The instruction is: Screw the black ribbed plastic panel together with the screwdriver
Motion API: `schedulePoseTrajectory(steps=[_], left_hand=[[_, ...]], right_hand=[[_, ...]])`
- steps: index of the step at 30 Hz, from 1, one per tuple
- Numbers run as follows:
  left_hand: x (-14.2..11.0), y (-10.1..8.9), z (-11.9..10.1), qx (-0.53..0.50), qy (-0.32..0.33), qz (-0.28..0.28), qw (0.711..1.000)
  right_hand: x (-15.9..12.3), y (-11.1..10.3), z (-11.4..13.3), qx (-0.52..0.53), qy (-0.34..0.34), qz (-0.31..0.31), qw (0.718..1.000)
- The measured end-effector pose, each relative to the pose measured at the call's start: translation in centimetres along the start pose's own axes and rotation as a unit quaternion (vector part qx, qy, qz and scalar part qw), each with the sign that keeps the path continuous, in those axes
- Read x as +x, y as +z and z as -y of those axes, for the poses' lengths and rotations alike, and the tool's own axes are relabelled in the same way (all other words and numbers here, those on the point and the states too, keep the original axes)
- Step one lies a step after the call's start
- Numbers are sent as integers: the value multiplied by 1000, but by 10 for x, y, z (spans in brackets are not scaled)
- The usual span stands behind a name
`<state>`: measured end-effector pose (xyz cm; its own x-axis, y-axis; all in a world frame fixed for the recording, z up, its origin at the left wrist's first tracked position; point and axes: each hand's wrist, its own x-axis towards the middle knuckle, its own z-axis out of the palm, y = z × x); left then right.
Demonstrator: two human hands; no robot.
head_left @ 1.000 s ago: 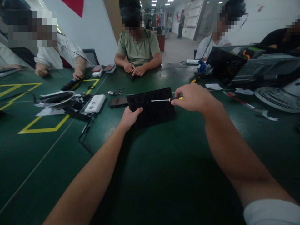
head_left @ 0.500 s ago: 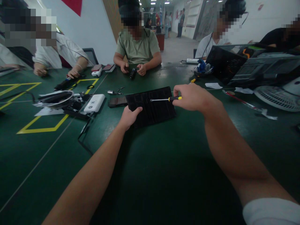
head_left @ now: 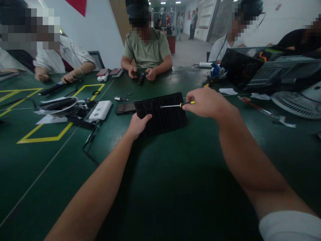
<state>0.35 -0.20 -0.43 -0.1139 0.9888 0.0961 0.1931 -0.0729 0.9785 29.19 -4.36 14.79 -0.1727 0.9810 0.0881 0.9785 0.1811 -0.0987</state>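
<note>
My left hand [head_left: 139,125] grips the left edge of a flat black panel [head_left: 170,117], its thumb lying over the front face. The panel is tilted up towards me above the green table, and raised ribs divide its face. In my right hand [head_left: 200,102] is a screwdriver [head_left: 172,106] with a yellow and black handle, pinched between the fingers. Its metal shaft lies level and the tip meets the panel left of its middle. Behind the panel, partly hidden, lies a dark flat case [head_left: 123,107]. Small metal bits [head_left: 127,96] lie just beyond that case.
To the left are a white power bank [head_left: 100,110] and a pile of cables and parts [head_left: 59,107]. On the right stand a white fan [head_left: 298,103], a dark computer case [head_left: 283,73] and a red screwdriver-like rod [head_left: 258,108]. Across the table, a person in green [head_left: 147,48] handles a small black object.
My right hand's fingers have shifted round the screwdriver handle, while its tip stays on the panel. At the far left, another person's hand has moved left with a dark tool.
</note>
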Motion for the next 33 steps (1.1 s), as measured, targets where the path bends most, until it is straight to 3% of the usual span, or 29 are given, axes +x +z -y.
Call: schedulePoseTrajectory(steps=[10,33], left_hand=[[-1,-1,-1,-2,-5,0,1000],[-2,0,-3,6,-13,-6,1000]], right_hand=[[2,0,0,4,-3,33,999],[2,5,-1,10,2,8,1000]])
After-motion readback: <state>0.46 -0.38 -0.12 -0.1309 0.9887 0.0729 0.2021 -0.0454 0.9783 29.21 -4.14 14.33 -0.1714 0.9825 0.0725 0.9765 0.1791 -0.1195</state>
